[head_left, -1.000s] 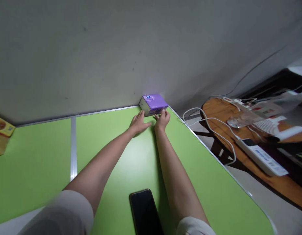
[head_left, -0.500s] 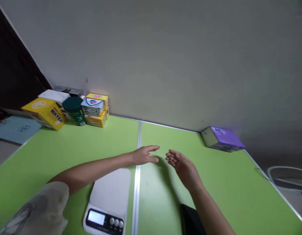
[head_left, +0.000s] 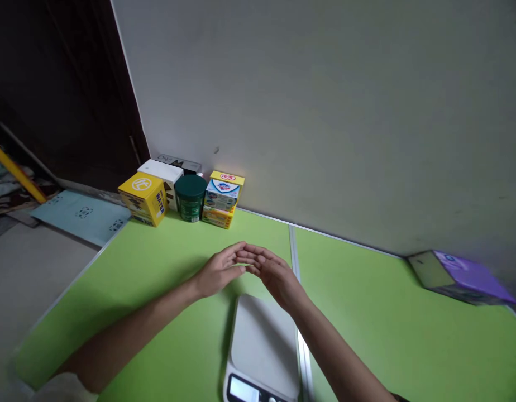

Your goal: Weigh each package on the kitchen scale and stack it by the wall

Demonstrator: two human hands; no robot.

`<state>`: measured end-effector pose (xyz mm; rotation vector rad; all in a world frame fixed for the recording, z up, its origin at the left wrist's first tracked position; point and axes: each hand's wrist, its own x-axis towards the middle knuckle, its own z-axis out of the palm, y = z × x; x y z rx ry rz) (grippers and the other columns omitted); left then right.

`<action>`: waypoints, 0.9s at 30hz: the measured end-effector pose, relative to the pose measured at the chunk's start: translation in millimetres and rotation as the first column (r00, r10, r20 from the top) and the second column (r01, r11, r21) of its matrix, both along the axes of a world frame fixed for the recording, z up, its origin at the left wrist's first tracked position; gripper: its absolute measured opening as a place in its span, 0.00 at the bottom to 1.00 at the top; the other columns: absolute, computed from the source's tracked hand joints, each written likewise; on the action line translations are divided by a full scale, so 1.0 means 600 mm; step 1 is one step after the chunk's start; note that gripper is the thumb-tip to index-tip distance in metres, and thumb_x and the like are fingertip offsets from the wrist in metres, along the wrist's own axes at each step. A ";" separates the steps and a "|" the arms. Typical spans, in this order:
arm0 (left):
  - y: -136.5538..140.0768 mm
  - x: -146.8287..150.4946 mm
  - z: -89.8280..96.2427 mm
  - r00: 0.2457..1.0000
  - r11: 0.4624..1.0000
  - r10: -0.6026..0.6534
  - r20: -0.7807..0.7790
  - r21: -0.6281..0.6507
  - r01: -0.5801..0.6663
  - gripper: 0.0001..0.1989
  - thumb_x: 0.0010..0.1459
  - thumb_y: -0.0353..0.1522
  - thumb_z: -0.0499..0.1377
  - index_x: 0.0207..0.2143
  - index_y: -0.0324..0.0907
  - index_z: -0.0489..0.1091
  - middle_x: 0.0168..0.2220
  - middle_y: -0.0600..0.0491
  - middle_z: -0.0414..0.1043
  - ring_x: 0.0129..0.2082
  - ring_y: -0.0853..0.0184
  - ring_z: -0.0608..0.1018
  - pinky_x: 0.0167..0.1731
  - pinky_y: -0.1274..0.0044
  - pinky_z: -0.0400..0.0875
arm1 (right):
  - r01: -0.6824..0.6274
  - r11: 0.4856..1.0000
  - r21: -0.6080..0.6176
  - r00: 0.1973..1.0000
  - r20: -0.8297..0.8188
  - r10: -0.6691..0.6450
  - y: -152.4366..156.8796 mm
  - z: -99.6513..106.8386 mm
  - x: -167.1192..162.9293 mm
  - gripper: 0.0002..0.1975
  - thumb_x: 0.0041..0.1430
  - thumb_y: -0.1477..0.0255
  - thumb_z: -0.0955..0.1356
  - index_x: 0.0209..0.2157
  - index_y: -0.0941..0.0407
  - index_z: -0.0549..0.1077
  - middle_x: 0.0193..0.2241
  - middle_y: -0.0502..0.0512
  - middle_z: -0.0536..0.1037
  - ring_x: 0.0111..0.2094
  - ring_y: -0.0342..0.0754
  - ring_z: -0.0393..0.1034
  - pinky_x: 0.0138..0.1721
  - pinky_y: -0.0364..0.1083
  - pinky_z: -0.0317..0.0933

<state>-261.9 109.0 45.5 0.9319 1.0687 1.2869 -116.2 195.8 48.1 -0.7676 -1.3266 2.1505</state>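
A: Where are the 2 hands now?

B: The left hand and the right hand hang above the surface. Their fingertips meet in the view; whether they truly touch, I cannot tell. Each grip is loosely curved, not closed, and holds nothing.

A: And the scale?

B: Near them, at 6 o'clock, flat on the surface.

A: What could go wrong there?

B: I think a lowered right wrist could press it and disturb the reading, because the forearm passes so close (a shadow falls across it).

A: And elsewhere?

B: At 10 to 11 o'clock, the yellow box, the green tub and the stacked small boxes stand crowded. A hasty touch on 1 could, I judge, tip its neighbour. The purple pack, at 3 o'clock, is near the corner; a careless push might drop it.
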 end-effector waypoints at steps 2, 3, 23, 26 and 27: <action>-0.001 -0.027 -0.002 0.988 0.999 0.049 -0.148 0.029 -0.045 0.35 0.54 0.37 0.58 0.63 0.36 0.57 0.64 0.40 0.60 0.64 0.54 0.63 0.63 0.63 0.57 | 0.013 0.999 0.035 0.999 0.031 -0.014 0.002 0.000 -0.027 0.19 0.47 0.61 0.74 0.42 0.54 0.79 0.44 0.61 0.81 0.46 0.55 0.74 0.48 0.53 0.65; 0.003 -0.040 -0.003 0.963 0.995 0.095 -0.253 0.061 -0.082 0.34 0.55 0.35 0.57 0.63 0.37 0.57 0.65 0.41 0.58 0.65 0.56 0.61 0.64 0.64 0.55 | 0.033 0.997 0.065 0.998 0.049 -0.036 0.006 -0.001 -0.040 0.19 0.47 0.61 0.74 0.42 0.53 0.79 0.44 0.60 0.80 0.47 0.55 0.74 0.48 0.53 0.64; 0.202 -0.167 0.043 0.133 0.895 0.328 -0.935 0.262 -0.360 0.37 0.48 0.20 0.51 0.63 0.32 0.53 0.66 0.37 0.55 0.71 0.54 0.41 0.64 0.50 0.28 | 0.278 0.952 0.126 0.960 -0.014 -0.279 0.170 -0.006 -0.215 0.13 0.54 0.62 0.66 0.38 0.53 0.74 0.47 0.50 0.80 0.54 0.51 0.69 0.59 0.53 0.58; 0.191 -0.150 0.050 0.277 0.874 0.396 -0.875 0.268 -0.405 0.37 0.47 0.19 0.51 0.63 0.36 0.55 0.64 0.40 0.59 0.70 0.56 0.46 0.65 0.52 0.25 | 0.277 0.955 0.110 0.961 -0.015 -0.277 0.153 0.011 -0.194 0.14 0.56 0.62 0.65 0.40 0.54 0.74 0.48 0.50 0.79 0.56 0.50 0.67 0.62 0.52 0.55; 0.180 -0.140 0.053 0.354 0.878 0.416 -0.838 0.268 -0.398 0.37 0.48 0.19 0.51 0.63 0.38 0.55 0.64 0.41 0.59 0.70 0.56 0.49 0.65 0.53 0.26 | 0.275 0.953 0.123 0.961 -0.010 -0.276 0.143 0.018 -0.179 0.15 0.56 0.61 0.65 0.41 0.53 0.74 0.50 0.50 0.78 0.57 0.50 0.66 0.62 0.52 0.54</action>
